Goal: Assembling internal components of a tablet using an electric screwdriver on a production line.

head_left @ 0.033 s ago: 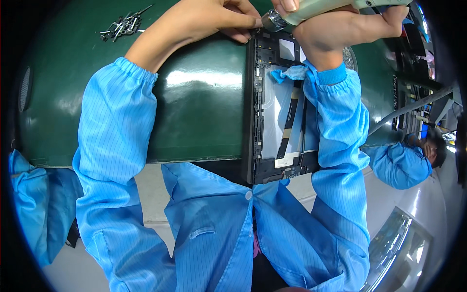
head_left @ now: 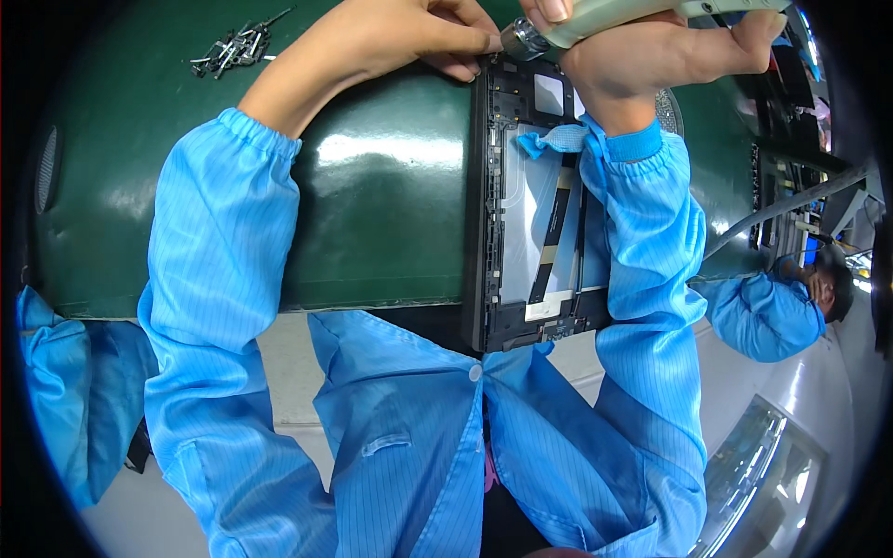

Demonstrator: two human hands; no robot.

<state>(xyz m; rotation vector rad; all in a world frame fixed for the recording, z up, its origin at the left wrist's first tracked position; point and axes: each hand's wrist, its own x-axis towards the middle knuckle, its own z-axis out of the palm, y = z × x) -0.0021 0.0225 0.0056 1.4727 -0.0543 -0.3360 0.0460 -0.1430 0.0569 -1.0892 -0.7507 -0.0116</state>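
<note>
An opened tablet-like device [head_left: 539, 214] with a black frame, silvery plates and dark ribbon cables lies at the table's near edge, its near end jutting over. My right hand [head_left: 651, 58] is wrapped round a pale green electric screwdriver [head_left: 619, 19], whose chrome collar points left above the device's far left corner. At that same corner, my left hand [head_left: 437, 37] has thumb and forefinger pressed together beside the collar. Whatever sits between those fingertips is too small to make out. The screwdriver's bit cannot be seen clearly. My right sleeve covers part of the device's right side.
On the green table [head_left: 372, 223], a heap of small black and silver parts [head_left: 237, 51] lies far left. A grey bar [head_left: 791, 203] slants across the right side. Another person in blue [head_left: 767, 312] is at the right, and blue clothing [head_left: 79, 400] shows at the left.
</note>
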